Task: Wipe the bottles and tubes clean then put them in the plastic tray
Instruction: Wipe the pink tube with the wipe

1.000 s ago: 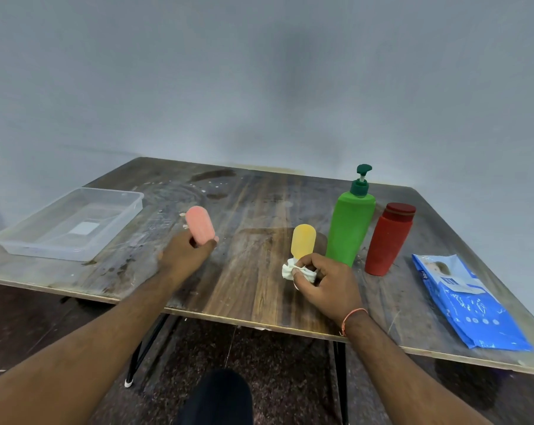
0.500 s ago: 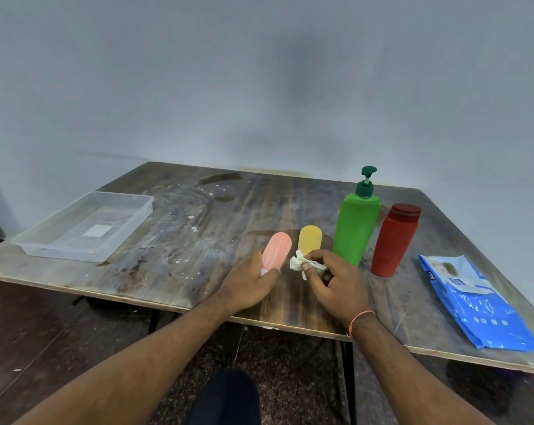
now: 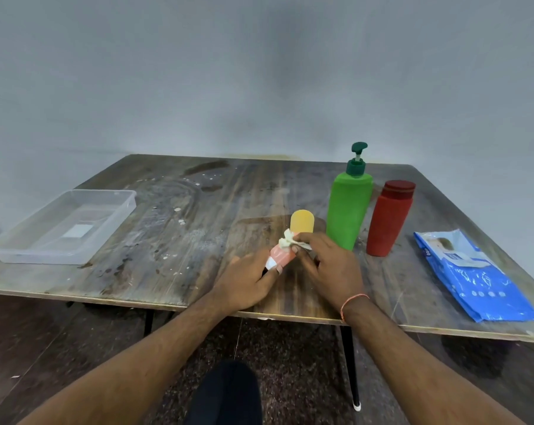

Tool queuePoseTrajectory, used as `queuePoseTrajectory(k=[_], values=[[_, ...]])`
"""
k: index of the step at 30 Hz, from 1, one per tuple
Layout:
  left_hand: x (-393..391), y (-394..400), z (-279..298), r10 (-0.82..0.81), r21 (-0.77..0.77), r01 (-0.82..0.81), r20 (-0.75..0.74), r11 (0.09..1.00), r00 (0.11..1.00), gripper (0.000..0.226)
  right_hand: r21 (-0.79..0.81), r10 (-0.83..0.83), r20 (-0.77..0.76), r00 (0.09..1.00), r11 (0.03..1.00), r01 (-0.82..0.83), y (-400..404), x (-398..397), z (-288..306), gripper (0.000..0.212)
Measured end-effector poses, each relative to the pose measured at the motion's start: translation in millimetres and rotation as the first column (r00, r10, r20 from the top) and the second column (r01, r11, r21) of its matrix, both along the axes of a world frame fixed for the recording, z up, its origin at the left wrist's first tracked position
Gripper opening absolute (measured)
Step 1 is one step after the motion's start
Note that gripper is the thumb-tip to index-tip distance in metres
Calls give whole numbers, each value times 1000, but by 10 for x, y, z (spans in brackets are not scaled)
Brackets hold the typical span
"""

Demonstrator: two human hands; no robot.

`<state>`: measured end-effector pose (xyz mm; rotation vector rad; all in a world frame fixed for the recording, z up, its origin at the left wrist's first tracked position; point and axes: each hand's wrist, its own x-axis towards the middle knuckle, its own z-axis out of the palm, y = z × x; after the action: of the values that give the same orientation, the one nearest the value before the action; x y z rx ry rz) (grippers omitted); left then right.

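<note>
My left hand [image 3: 247, 280] grips a pink tube [image 3: 281, 257] by its white cap end, just above the table's front edge. My right hand [image 3: 327, 261] pinches a crumpled white wipe [image 3: 290, 242] against the tube's upper end. Right behind them a yellow tube [image 3: 302, 221] stands upright. A green pump bottle [image 3: 349, 207] and a red bottle [image 3: 389, 218] stand to the right. The clear plastic tray [image 3: 106, 230] sits at the table's left edge with nothing in it.
A blue pack of wipes [image 3: 471, 276] lies at the right front of the wooden table [image 3: 179, 240]. The tabletop is stained and speckled between the tray and the tubes. A grey wall rises behind the table.
My left hand carried the pink tube rightwards from mid-table to my right hand. The wipe has left the yellow tube and now sits on the pink tube.
</note>
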<state>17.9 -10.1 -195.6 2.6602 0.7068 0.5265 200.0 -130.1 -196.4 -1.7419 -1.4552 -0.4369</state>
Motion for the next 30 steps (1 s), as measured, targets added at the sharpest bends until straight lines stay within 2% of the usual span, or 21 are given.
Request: queuePoseTrajectory(k=[7,10,12,16,19,21,27,30], values=[[1,2,-33,6,16,-7,16,1000,1000,43,-107,187,116,976,979,-175,-12,-61,-48,25],[8,3,-30,6,2,-6,17,1000,1000,40,-98,219,162,962,974,-205,-24,-73,-47,22],[5,-12,-28,5,12,-6,27,1000,1000,37,-49,156,163,974,987,-150,-15,-59,-54,22],[-20,-62,-19,13,90,-13,-1,996,1000,28,58,-99,108,989,994,94,31,-14,-57,21],[-18,-101,6,10,132,-8,-19,991,1000,26,83,-175,55,983,982,170,41,24,-66,23],[-16,-121,11,3,137,0,-19,991,1000,26,87,-141,69,988,987,134,36,20,-75,24],[-35,-136,14,-28,105,30,-15,994,999,27,34,157,112,981,986,-162,-1,-53,-97,25],[-26,-165,28,-10,100,10,-7,995,1000,23,-6,210,132,969,978,-211,-3,-58,-111,25]])
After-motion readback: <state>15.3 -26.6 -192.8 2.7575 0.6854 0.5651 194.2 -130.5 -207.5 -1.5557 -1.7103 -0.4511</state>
